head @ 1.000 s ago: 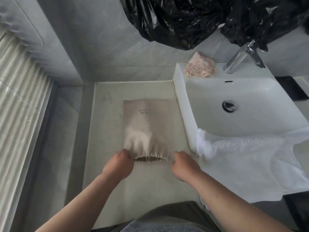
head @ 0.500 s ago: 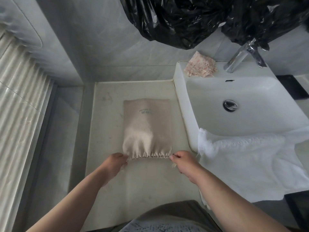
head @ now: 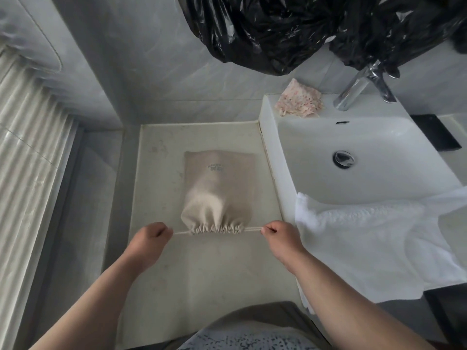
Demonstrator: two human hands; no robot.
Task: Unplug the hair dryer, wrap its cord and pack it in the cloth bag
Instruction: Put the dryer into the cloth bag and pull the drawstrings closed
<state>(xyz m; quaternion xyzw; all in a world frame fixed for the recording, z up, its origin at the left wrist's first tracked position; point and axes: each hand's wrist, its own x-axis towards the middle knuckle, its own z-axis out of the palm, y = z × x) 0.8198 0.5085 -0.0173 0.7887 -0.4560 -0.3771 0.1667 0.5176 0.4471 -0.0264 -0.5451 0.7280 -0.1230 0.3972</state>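
A beige cloth bag (head: 218,188) lies bulging on the pale counter (head: 202,269), its gathered mouth toward me. A white drawstring (head: 252,229) runs out of both sides of the mouth and is stretched taut. My left hand (head: 149,237) pinches the left end of the string, and my right hand (head: 280,234) pinches the right end. The mouth is puckered nearly closed. The hair dryer and its cord are hidden; I cannot see inside the bag.
A white sink (head: 366,157) with a chrome faucet (head: 358,89) stands right of the counter. A white towel (head: 374,241) drapes over its front rim. A pink cloth (head: 299,102) sits on the sink's back corner. Black plastic bags (head: 303,29) hang above. A ribbed panel (head: 27,152) lines the left.
My hands have moved apart from the bag's mouth, drawing the string out on both sides. The mouth has gathered tighter.
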